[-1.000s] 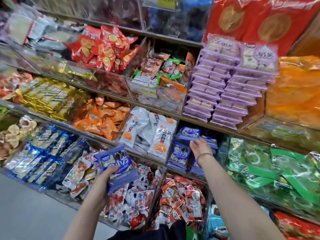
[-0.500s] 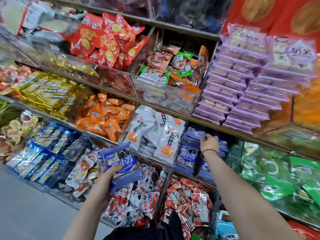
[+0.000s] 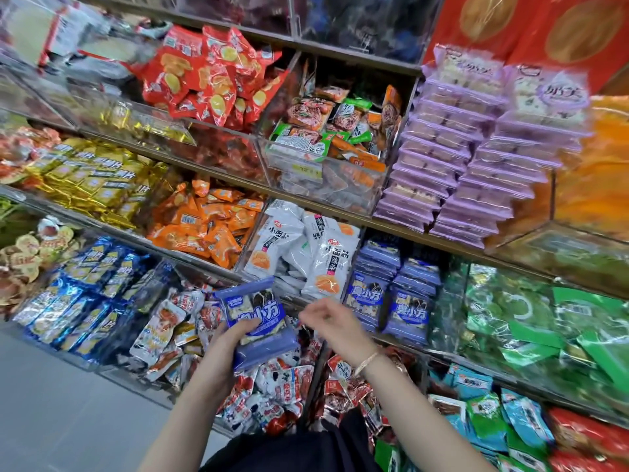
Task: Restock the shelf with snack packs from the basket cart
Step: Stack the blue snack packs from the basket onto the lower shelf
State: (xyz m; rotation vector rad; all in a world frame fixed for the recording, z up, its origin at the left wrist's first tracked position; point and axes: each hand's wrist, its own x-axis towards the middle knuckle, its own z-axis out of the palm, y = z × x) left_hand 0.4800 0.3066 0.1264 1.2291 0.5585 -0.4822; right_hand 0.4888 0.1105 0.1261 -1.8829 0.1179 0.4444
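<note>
Head view of a multi-tier shelf [image 3: 340,55] of packaged snacks. The left hand [image 3: 228,342] grips a small stack of blue snack packs [image 3: 256,316] from below, thumb across the front of the top pack, held in front of the lower tiers. The right hand [image 3: 326,322], motion-blurred, hangs just right of the stack with its fingers [image 3: 308,315] loosely curled and holding nothing; a bracelet [image 3: 366,359] circles its wrist. Matching blue packs [image 3: 391,294] stand in two rows in the compartment up and to the right of the hands, between the white packs [image 3: 299,253] and the green packs [image 3: 544,321]. Purple packs [image 3: 459,158] are stacked on the tier above.
</note>
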